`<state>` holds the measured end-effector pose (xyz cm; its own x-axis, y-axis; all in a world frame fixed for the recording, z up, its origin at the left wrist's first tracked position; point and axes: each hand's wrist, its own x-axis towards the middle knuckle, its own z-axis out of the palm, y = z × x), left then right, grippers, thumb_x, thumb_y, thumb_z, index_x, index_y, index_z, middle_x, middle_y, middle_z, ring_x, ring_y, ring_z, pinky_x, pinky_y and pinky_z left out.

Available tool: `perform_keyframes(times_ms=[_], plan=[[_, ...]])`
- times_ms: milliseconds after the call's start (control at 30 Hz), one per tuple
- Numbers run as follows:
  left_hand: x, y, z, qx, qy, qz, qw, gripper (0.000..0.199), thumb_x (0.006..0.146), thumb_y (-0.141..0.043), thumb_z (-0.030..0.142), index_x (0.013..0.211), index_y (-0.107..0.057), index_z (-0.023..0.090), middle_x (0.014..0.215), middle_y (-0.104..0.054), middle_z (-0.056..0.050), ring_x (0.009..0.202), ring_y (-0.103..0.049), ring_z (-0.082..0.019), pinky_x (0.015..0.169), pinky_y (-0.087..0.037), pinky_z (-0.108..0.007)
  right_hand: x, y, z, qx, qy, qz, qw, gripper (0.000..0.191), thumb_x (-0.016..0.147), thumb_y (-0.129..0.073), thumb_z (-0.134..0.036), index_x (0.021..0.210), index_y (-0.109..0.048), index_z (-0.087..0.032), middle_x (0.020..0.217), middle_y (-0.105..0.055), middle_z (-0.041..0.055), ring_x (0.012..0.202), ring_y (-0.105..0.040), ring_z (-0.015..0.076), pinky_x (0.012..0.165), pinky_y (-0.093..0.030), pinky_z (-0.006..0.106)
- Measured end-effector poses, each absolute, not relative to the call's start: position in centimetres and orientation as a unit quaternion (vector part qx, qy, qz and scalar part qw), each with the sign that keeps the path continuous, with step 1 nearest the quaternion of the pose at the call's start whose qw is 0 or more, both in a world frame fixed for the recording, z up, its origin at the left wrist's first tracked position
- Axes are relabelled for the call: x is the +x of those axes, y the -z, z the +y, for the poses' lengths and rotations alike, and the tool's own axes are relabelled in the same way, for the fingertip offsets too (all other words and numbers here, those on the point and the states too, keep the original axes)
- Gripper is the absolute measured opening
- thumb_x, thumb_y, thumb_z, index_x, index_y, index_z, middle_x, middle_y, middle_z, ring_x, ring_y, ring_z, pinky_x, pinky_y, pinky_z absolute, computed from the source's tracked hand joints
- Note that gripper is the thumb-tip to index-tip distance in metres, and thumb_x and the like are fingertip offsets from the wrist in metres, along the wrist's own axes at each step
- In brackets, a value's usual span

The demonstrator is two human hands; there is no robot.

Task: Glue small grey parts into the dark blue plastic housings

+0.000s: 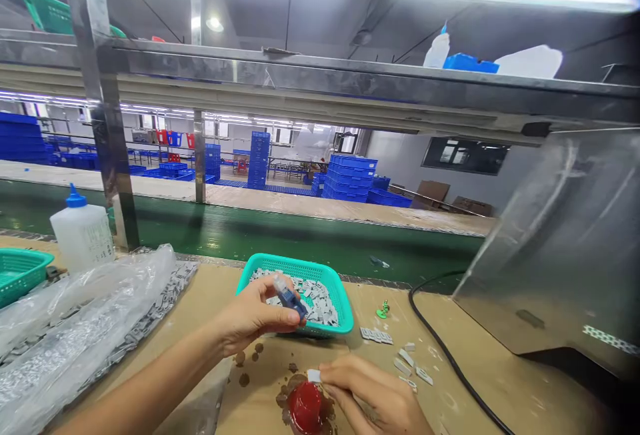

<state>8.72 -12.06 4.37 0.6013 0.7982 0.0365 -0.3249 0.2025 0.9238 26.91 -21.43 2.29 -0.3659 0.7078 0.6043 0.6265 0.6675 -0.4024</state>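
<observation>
Between the thumb and fingers of my left hand [265, 305] is a small dark blue plastic part [290, 298] with a pale, clear-looking end, held tilted before the teal basket [345, 318]. That basket contains many small grey plastic pieces [320, 298]. Lower down, my right hand [375, 391] pinches a small white plastic piece [314, 375] just above a red, dome-shaped object [306, 408]. Whether the piece touches the red object I cannot tell. Dark wet-looking spots surround the red object on the board.
Loose grey pieces [403, 367], a short row of pieces [377, 335] and a green figurine [383, 309] lie to the right. A black cable [440, 335] curves past them. At left are plastic bags [100, 315] and a white bottle [83, 231]. Behind runs a green conveyor belt [300, 238].
</observation>
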Motion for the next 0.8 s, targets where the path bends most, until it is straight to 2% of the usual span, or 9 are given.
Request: perform_keyframes(times_ms=[133,233,333,567,667,800], plan=[[9.1,-4.1,-12.3,0.524,-0.384,0.236,0.723,0.032,0.047,-0.075,0.010,0.065,-0.049,0.016,0.078,-0.060,0.000,0.076,-0.062,-0.019,0.065,-0.046,-0.027,26.7,-5.0,-20.6,-0.409,0.043,-0.793,0.449,0.013,0.079,-0.051,-0.014,0.082,-0.062,-0.021,0.076,-0.065,0.0019,0.070,-0.061,0.0149,0.064,-0.050,0.021],[9.4,-3.8,-12.5,0.549,-0.390,0.267,0.690,0.031,0.048,-0.074,0.012,0.068,-0.050,0.016,0.071,-0.063,0.000,0.069,-0.060,-0.015,0.063,-0.043,-0.025,26.2,-6.7,-19.6,-0.412,0.069,-0.758,0.502,0.011,0.078,-0.053,-0.016,0.078,-0.063,-0.022,0.075,-0.065,0.0017,0.070,-0.061,0.0159,0.064,-0.050,0.023],[9.7,-3.6,-12.7,0.560,-0.427,0.278,0.653,0.032,0.047,-0.074,0.013,0.063,-0.047,0.016,0.060,-0.060,0.004,0.056,-0.053,-0.009,0.054,-0.037,-0.019,25.5,-6.9,-18.6,-0.405,0.029,-0.752,0.519,0.011,0.076,-0.055,-0.015,0.075,-0.064,-0.021,0.074,-0.065,0.0012,0.070,-0.060,0.0149,0.063,-0.050,0.022],[10.2,-3.4,-13.1,0.543,-0.462,0.278,0.644,0.040,0.046,-0.075,0.018,0.053,-0.036,0.017,0.049,-0.041,0.008,0.050,-0.036,-0.006,0.049,-0.025,-0.018,25.2,-6.1,-17.6,-0.440,-0.098,-0.701,0.552,0.010,0.072,-0.058,-0.020,0.073,-0.068,-0.020,0.075,-0.067,0.0044,0.071,-0.062,0.0183,0.065,-0.054,0.026],[10.2,-3.3,-13.0,0.531,-0.464,0.283,0.649,0.040,0.045,-0.076,0.020,0.054,-0.037,0.017,0.049,-0.043,0.008,0.049,-0.034,-0.006,0.048,-0.024,-0.018,25.2,-6.2,-17.7,-0.447,-0.143,-0.684,0.559,0.010,0.069,-0.060,-0.022,0.068,-0.069,-0.019,0.073,-0.067,0.0050,0.069,-0.063,0.0182,0.061,-0.056,0.025],[10.3,-3.1,-12.9,0.516,-0.467,0.281,0.661,0.042,0.043,-0.076,0.020,0.053,-0.035,0.017,0.048,-0.043,0.008,0.049,-0.036,-0.006,0.049,-0.026,-0.018,25.1,-5.7,-17.8,-0.446,-0.138,-0.697,0.545,0.010,0.070,-0.059,-0.020,0.068,-0.068,-0.019,0.074,-0.067,0.0051,0.072,-0.062,0.0186,0.064,-0.055,0.026]])
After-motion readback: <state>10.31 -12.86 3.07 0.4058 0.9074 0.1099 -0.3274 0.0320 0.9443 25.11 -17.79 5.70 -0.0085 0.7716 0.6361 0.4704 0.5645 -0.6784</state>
